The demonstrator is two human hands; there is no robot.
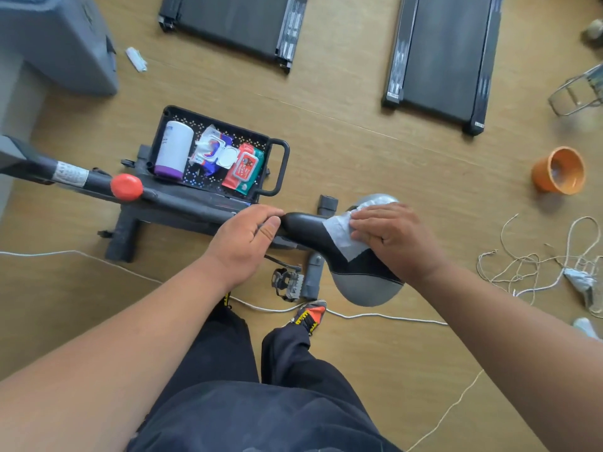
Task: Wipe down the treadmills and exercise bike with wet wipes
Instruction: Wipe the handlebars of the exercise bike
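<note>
Bike-seat wipe step: right hand (388,236) presses wet wipe (342,234) flat onto saddle (313,230), left hand (248,236) grips saddle nose; next likely sweep wipe across rest of seat.

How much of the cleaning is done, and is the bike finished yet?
Not finished. The right hand presses a wet wipe on the bike seat while the left hand holds the seat's nose, so the seat is in hand. A used-looking wipe lies on the floor, so some wiping may be done. Whether the two treadmills are clean, I cannot tell.
</note>
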